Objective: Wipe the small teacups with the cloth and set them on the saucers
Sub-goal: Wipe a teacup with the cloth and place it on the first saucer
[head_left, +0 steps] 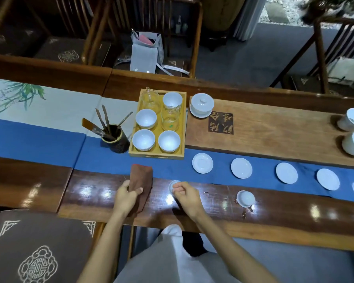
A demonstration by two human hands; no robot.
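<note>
The person's left hand [129, 196] lies on a folded brown cloth [141, 180] at the near edge of the dark wooden counter [274, 211], thumb on one side and fingers [138, 190] curled over the other, closed on the fabric. At 3 o'clock from it, the right hand [185, 196] has its fingers pinched together on the rim of a small white teacup [173, 185], which sits on the glossy wood and is mostly hidden by the hand. A second small teacup [245, 198] lies tilted on its side farther toward 3 o'clock, well apart from both hands, with a few wet spots beside it.

At 12 o'clock from these cups, a blue runner [49, 139] crosses the counter and carries a row of white saucers [202, 163], all bare. At 12 o'clock from the cloth stands a yellow wooden tray [184, 127] with four white cups [143, 139] and two glass pitchers [170, 118]. Just beside the tray at 9 o'clock is a dark holder of tea tools [114, 139]; at 3 o'clock of the tray's far end, a lidded white gaiwan [201, 105] rests on a lighter wooden board [274, 131].
</note>
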